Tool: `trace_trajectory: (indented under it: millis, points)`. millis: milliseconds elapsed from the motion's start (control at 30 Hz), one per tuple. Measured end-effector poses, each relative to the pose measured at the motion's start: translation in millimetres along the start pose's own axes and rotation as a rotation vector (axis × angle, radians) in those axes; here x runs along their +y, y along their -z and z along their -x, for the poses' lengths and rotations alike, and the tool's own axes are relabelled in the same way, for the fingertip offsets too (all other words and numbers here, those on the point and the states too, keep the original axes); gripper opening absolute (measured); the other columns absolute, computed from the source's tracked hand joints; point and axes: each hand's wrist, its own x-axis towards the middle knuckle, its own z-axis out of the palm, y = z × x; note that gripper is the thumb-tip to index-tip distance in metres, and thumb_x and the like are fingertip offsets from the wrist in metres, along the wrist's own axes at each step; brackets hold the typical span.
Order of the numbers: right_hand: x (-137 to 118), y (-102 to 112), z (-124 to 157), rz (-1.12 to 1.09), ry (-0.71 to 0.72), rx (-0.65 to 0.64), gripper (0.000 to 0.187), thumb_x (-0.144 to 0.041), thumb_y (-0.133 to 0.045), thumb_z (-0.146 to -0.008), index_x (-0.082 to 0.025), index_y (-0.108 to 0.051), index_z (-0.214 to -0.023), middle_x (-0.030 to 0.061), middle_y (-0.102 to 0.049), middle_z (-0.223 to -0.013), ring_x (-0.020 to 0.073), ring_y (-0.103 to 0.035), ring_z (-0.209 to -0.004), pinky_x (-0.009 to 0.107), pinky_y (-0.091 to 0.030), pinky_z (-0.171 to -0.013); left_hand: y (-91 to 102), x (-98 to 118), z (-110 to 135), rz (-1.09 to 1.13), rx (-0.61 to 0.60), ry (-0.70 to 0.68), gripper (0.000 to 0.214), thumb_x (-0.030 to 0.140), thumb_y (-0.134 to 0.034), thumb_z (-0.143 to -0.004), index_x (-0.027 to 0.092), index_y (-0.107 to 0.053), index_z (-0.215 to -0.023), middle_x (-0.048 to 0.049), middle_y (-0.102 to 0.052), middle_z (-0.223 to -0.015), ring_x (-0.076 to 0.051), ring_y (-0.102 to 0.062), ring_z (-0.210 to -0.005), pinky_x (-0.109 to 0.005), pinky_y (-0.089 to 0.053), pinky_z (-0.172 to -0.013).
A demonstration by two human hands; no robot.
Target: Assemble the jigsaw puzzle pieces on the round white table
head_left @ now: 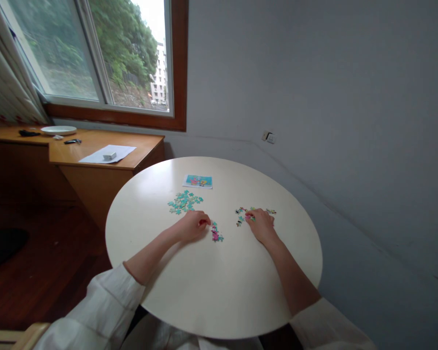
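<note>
Both my hands rest on a round cream table [211, 287]. My left hand [193, 226] has its fingers curled, fingertips pinched beside a small joined cluster of pink and teal puzzle pieces [216, 233]. My right hand [261, 224] lies palm down with bent fingers on a loose scatter of mixed-colour puzzle pieces [240, 215]. A pile of teal puzzle pieces [184, 201] lies just beyond my left hand. A small picture card [198, 181] lies farther back on the table.
A wooden desk [105, 167] stands at the left under a window, bearing a white plate [58, 130], a sheet of paper [107, 153] and small dark items. Grey walls close the right side, with a wall socket [269, 137]. Dark wooden floor lies at the left.
</note>
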Motion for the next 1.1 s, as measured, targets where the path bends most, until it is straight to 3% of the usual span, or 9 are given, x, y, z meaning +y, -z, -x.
trace_trajectory:
  millis: [300, 500, 800, 1100]
  points:
    - [4.7, -4.3, -2.6, -0.148, 0.081, 0.143, 0.012, -0.017, -0.050, -0.071, -0.020, -0.062, -0.072, 0.0015, -0.066, -0.078, 0.0188, -0.055, -0.081, 0.034, -0.026, -0.075, -0.3, -0.1, -0.1, -0.002, 0.003, 0.002, 0.027, 0.010, -0.042, -0.072, 0.015, -0.067, -0.080, -0.0044, -0.065, -0.080, -0.012, -0.056, -0.068, -0.021, -0.041, -0.067]
    - [2.3, -0.1, -3.1, -0.415, 0.141, 0.216, 0.013, -0.023, -0.049, -0.071, -0.018, -0.060, -0.070, 0.0029, -0.066, -0.071, 0.0152, -0.058, -0.067, 0.030, -0.038, -0.071, 1.3, 1.3, 0.1, -0.002, 0.003, 0.001, 0.027, 0.009, -0.041, -0.072, 0.015, -0.067, -0.080, -0.0046, -0.065, -0.081, -0.013, -0.056, -0.068, -0.021, -0.042, -0.067]
    - [5.0, -7.3, -6.1, -0.669, 0.049, 0.258, 0.021, -0.035, -0.054, -0.071, -0.016, -0.062, -0.073, 0.0074, -0.067, -0.073, 0.0177, -0.062, -0.067, 0.030, -0.047, -0.066, 0.8, 1.5, 0.4, -0.012, -0.007, 0.008, 0.028, 0.009, -0.041, -0.072, 0.014, -0.067, -0.081, -0.0045, -0.064, -0.081, -0.012, -0.055, -0.068, -0.020, -0.041, -0.067]
    - [7.4, -7.7, -6.8, -0.479, 0.117, 0.212, 0.013, -0.024, -0.053, -0.068, -0.016, -0.063, -0.066, 0.0059, -0.066, -0.072, 0.0158, -0.059, -0.065, 0.029, -0.045, -0.066, 2.8, 3.2, 1.1, 0.001, -0.003, 0.007, 0.027, 0.009, -0.041, -0.072, 0.015, -0.067, -0.081, -0.0044, -0.064, -0.081, -0.012, -0.055, -0.067, -0.020, -0.041, -0.065]
